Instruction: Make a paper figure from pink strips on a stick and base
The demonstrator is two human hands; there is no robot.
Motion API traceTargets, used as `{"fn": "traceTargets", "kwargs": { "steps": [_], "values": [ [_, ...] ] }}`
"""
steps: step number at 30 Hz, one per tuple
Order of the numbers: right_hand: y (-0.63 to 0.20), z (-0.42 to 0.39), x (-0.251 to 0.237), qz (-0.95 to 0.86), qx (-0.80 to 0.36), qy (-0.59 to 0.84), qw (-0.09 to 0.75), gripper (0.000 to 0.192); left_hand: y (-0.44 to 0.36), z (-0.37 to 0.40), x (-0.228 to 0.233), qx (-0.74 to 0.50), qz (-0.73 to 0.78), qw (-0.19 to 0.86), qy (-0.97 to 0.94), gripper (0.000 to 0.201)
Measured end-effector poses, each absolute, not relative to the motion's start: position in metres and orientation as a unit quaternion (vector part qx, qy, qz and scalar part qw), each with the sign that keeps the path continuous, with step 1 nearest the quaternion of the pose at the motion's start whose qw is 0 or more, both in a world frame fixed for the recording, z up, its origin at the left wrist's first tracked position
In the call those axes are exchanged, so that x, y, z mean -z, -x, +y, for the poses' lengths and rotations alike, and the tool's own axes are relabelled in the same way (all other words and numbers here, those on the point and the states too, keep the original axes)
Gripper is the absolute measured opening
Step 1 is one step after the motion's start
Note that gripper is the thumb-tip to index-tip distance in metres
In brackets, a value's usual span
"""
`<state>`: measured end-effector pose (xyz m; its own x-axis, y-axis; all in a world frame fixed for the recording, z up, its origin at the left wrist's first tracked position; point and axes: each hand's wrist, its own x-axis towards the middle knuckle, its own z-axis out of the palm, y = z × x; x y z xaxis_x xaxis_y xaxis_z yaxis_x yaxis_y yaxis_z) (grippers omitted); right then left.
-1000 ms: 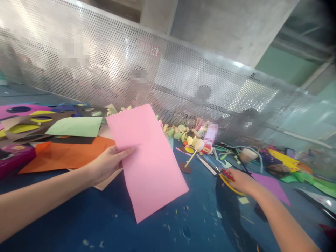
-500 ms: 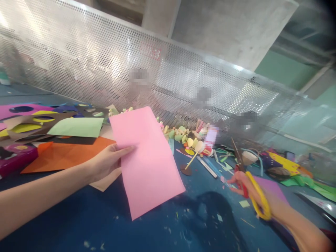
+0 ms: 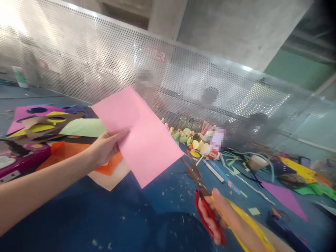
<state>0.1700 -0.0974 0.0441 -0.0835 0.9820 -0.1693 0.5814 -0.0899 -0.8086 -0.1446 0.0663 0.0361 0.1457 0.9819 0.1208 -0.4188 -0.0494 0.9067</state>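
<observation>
A pink sheet of paper point(image 3: 136, 134) is pinched at its left edge by the left hand point(image 3: 109, 147) and held tilted above the blue counter point(image 3: 105, 217), its long axis running from 10 o'clock down to 4 o'clock. A pair of scissors point(image 3: 202, 190) is gripped by the right hand point(image 3: 214, 217), fingers closed through the red and yellow handles. The blades are aimed toward 11 o'clock, tips just beside the sheet's lower right edge; whether they touch cannot be told.

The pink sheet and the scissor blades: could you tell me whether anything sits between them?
Nothing visible does. The scissors in the right hand point their blade tips at the lower right edge of the pink sheet, which the left hand holds above the blue table.
</observation>
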Motion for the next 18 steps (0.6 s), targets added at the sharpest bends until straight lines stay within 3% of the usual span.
{"fn": "traceTargets", "kwargs": {
  "steps": [6, 18],
  "values": [
    [-0.149, -0.086, -0.048, -0.548, -0.5, 0.631, 0.229, 0.055, 0.142, 0.062, -0.037, -0.561, 0.318, 0.617, -0.451, 0.023],
    [-0.144, -0.076, -0.044, -0.546, -0.512, 0.619, 0.237, 0.058, 0.142, 0.063, -0.031, -0.544, 0.313, 0.628, -0.46, 0.024]
  ]
}}
